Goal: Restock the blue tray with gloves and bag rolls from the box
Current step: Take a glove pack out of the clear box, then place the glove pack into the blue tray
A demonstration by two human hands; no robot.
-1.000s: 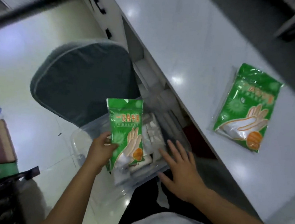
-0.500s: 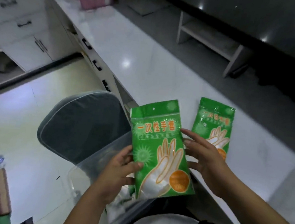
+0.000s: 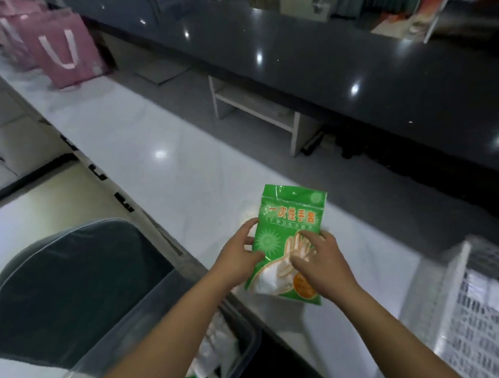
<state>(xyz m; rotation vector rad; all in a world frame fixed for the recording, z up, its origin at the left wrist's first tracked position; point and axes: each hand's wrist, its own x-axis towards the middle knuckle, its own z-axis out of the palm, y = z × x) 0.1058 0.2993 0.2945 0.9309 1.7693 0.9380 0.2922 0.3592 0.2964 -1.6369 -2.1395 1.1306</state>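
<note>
Left hand [image 3: 241, 256], centre frame: thumb on the face and fingers behind the left edge of a flat green plastic glove packet [image 3: 288, 225], gripping it. Right hand [image 3: 322, 261]: fingers laid loosely spread across the packet's lower right face. Packet sits over a white glossy countertop [image 3: 160, 163]; contact beneath cannot be told. Clear plastic box [image 3: 247, 333], bottom centre, partly hidden by forearms, contents blurred. White perforated basket [image 3: 456, 297], right edge, cut off.
</note>
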